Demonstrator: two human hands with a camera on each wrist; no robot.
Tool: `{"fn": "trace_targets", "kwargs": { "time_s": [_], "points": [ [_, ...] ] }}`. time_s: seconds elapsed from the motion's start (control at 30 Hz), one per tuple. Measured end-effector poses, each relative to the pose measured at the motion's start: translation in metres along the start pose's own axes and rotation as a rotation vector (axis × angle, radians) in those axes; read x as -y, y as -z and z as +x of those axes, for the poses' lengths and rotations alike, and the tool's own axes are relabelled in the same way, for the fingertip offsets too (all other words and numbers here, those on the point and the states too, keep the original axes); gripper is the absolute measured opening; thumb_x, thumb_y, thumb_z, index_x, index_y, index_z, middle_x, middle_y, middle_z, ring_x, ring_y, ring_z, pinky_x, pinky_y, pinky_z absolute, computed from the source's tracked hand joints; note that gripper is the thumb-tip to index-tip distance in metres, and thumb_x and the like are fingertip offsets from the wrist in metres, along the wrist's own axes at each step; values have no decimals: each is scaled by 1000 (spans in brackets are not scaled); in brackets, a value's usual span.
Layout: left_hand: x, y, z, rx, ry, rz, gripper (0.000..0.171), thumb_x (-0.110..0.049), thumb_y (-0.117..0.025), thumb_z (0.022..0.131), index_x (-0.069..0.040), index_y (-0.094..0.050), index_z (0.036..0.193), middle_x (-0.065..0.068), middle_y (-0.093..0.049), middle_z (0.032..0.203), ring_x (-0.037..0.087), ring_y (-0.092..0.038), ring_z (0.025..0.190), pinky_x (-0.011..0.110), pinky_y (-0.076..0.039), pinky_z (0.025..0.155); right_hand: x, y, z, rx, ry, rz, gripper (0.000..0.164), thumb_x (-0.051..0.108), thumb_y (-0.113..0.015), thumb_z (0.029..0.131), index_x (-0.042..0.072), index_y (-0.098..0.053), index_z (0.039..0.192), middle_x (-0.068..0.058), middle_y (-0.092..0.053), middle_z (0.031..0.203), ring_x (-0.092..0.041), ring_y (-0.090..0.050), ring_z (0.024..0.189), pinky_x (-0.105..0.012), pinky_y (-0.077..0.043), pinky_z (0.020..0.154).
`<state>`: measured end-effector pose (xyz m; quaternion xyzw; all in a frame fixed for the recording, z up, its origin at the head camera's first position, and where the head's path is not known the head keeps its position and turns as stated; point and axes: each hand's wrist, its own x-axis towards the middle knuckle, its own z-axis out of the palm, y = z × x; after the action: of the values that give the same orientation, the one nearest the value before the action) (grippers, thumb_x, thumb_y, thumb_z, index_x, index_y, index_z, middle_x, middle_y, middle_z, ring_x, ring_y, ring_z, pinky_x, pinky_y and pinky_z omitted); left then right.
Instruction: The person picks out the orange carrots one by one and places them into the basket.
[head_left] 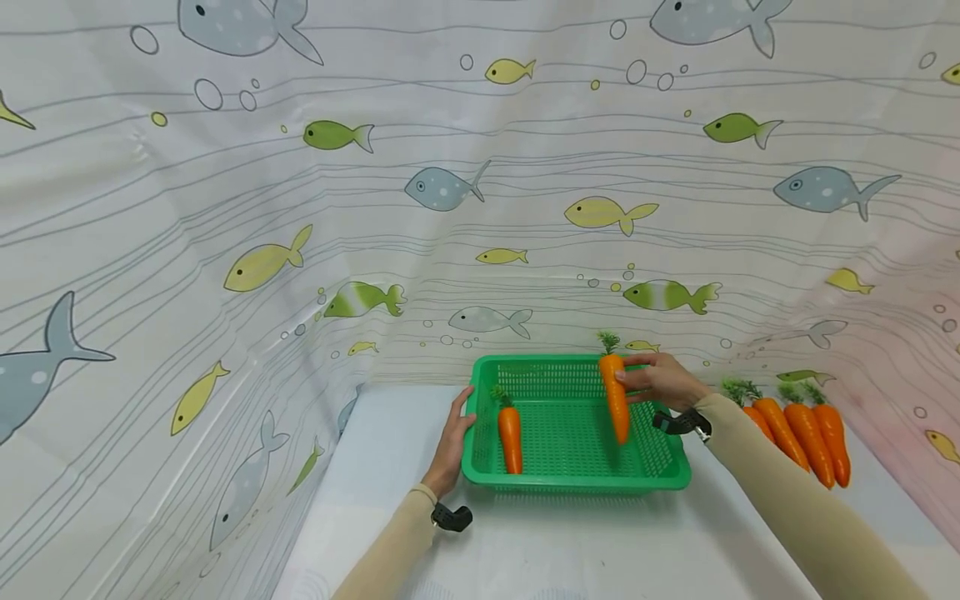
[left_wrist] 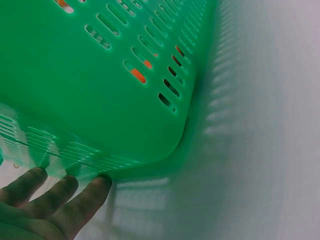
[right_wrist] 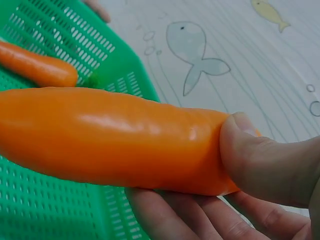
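A green plastic basket with slotted walls stands on the white surface. At its left side, my left hand touches the rim; in the left wrist view, three fairly straight fingers meet the basket's outer wall. My right hand holds an orange carrot with a green top over the basket's right part, tip down. The thumb and fingers pinch it near the top end, as the right wrist view shows. A second carrot is in the basket along the left wall.
Several more carrots lie side by side to the right of the basket, partly behind the right forearm. A white sheet printed with fish rises behind and at both sides. Each wrist wears a black strap.
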<state>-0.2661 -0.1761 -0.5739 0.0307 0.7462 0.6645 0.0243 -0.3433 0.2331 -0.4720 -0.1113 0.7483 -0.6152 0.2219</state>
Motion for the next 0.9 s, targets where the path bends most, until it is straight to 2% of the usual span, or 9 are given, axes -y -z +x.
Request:
{"fn": "trace_targets", "kwargs": {
  "time_s": [0.1,0.2,0.33,0.5,0.67,0.9],
  "points": [
    [1,0,0,-2,-4,-3,56,-33,-32,113,-38,-25,168,3,-14,179,36,-19,163,68,-10,129,-1,-5,5,12,-2,11,74,17,-61,108,-17,-21,160,-29,-62,137,-19,-75,106,-48,-61,99],
    [0,-1,1,-2,-11,-6,56,-32,-32,113,-39,-25,168,2,-13,180,34,-11,166,67,-8,130,-2,-11,9,19,-9,29,74,15,-61,108,-18,-21,160,-24,-67,132,-20,-75,106,-48,-61,99],
    [0,-1,1,-2,-9,-4,56,-31,-31,113,-39,-25,168,2,-13,180,34,-10,166,68,-8,129,-3,-21,15,33,-26,50,72,14,-62,108,-17,-23,159,-17,-71,126,-19,-76,104,-48,-61,99],
    [0,-1,1,0,-9,-7,56,-28,-30,113,-39,-25,168,2,-13,180,34,-11,166,68,-8,129,-8,-37,24,61,-33,51,68,13,-62,107,-17,-29,158,-22,-70,129,-22,-77,104,-48,-61,97],
    [0,-1,1,1,-10,-8,56,-29,-31,113,-39,-25,168,2,-13,180,34,-10,166,68,-8,129,-13,-52,32,54,-58,53,64,13,-66,105,-15,-37,155,-26,-70,129,-26,-77,104,-51,-61,97],
    [-1,-2,-2,-5,-2,-12,56,-29,-32,112,-39,-26,167,3,-14,179,35,-13,165,68,-10,129,-18,-75,43,68,-89,41,62,11,-65,105,-16,-39,154,-31,-68,131,-29,-77,105,-49,-62,94]
  ]
}}
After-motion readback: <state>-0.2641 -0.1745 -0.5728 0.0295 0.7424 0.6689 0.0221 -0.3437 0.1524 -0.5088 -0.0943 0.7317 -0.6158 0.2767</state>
